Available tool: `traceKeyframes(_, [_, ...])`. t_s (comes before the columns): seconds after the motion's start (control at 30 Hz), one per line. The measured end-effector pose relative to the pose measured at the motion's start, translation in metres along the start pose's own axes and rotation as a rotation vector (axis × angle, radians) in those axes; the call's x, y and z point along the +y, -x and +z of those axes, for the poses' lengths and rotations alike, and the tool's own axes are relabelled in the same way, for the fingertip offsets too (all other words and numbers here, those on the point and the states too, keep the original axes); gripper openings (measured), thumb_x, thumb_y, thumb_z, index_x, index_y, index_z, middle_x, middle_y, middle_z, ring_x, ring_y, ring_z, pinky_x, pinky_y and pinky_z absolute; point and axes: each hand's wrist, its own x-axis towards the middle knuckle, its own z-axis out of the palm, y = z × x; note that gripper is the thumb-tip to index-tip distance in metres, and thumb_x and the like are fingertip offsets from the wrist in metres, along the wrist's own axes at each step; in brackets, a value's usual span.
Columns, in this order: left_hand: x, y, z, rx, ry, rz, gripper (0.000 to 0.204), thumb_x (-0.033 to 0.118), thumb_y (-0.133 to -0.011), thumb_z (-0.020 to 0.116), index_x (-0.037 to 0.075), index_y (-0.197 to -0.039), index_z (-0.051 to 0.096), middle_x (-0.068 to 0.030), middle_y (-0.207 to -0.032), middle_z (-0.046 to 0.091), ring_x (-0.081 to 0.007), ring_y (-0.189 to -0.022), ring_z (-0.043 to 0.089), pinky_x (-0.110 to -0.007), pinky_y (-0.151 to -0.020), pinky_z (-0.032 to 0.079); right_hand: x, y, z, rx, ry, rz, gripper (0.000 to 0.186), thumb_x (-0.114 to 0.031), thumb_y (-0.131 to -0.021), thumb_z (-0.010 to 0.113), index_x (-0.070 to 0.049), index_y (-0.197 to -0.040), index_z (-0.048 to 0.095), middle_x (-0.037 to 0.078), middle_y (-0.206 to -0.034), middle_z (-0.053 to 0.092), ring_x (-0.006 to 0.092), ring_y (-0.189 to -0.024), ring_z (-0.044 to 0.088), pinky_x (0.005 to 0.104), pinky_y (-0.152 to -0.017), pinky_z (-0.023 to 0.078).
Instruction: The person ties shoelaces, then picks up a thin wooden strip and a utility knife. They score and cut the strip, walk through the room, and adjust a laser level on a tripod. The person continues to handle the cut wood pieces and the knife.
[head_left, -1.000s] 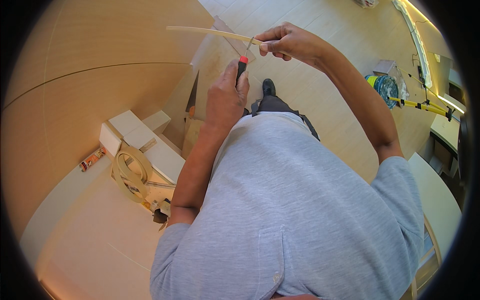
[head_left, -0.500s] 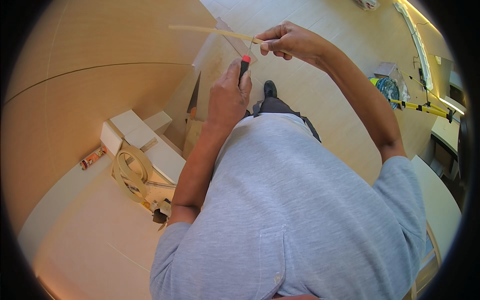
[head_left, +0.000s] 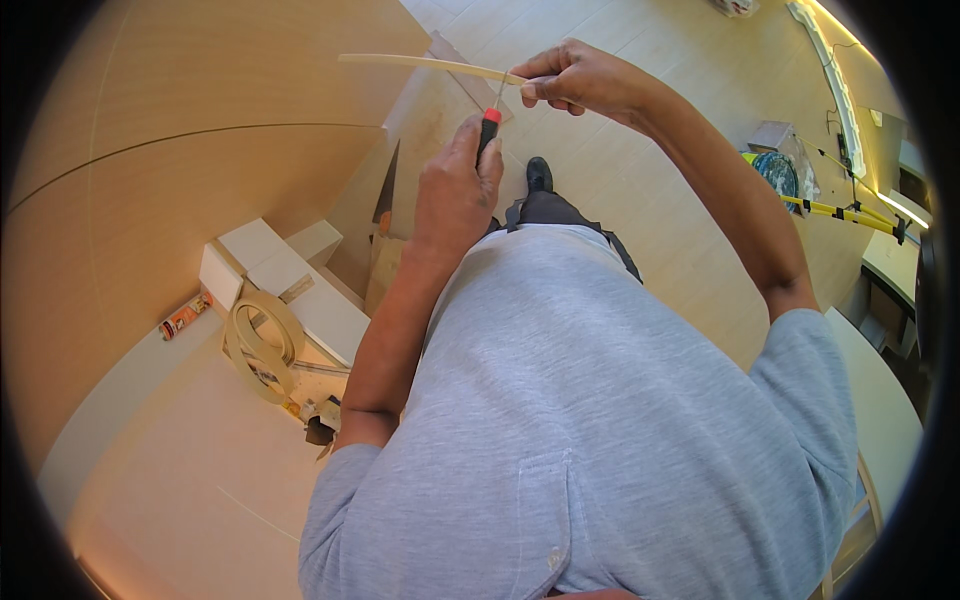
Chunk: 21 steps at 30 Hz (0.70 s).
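My left hand point(head_left: 458, 190) is closed around the black handle of a small hand tool point(head_left: 490, 122) with a red collar. A thin metal shaft or blade rises from the collar and meets a narrow pale strip point(head_left: 425, 63), which looks like edge banding. Between thumb and fingers, my right hand point(head_left: 572, 78) pinches this strip near its right end. The strip's free part stretches leftward in a slight curve, in front of a wood-toned panel. Exactly how the metal tip touches the strip is too small to tell.
At the left, a coil of pale banding point(head_left: 268, 335) lies by white boards point(head_left: 290, 270) and an orange cartridge tube point(head_left: 186, 316). A large wood-toned panel point(head_left: 220, 85) stands at the upper left. On the right are a blue-wrapped roll point(head_left: 774, 175) and yellow poles point(head_left: 845, 213).
The strip has turned slightly, so its left part shows more of its flat face. Both hands keep their grips almost in place.
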Motion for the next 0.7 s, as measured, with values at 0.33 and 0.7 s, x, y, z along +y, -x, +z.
traceKeyframes(0.33, [0.002, -0.001, -0.004, -0.051, -0.004, -0.051, 0.033, 0.014, -0.097, 0.064, -0.006, -0.122, 0.060, -0.0287, -0.097, 0.067, -0.0457, -0.085, 0.067, -0.050, -0.073, 0.053, 0.008, -0.008, 0.002, 0.026, 0.062, 0.010, 0.035, -0.011, -0.088, 0.064, -0.001, -0.120, 0.074, -0.001, -0.069, 0.053, 0.0088, -0.061, 0.042, 0.0264, -0.050, 0.032])
traceKeyframes(0.7, [0.000, 0.000, -0.004, -0.069, 0.016, -0.085, 0.032, 0.013, -0.097, 0.063, -0.005, -0.123, 0.060, -0.0296, -0.094, 0.066, -0.0467, -0.082, 0.066, -0.050, -0.071, 0.052, 0.009, -0.010, -0.002, -0.036, 0.089, 0.055, 0.037, -0.013, -0.093, 0.069, 0.000, -0.128, 0.069, -0.002, -0.080, 0.064, 0.0059, -0.062, 0.044, 0.0226, -0.052, 0.035])
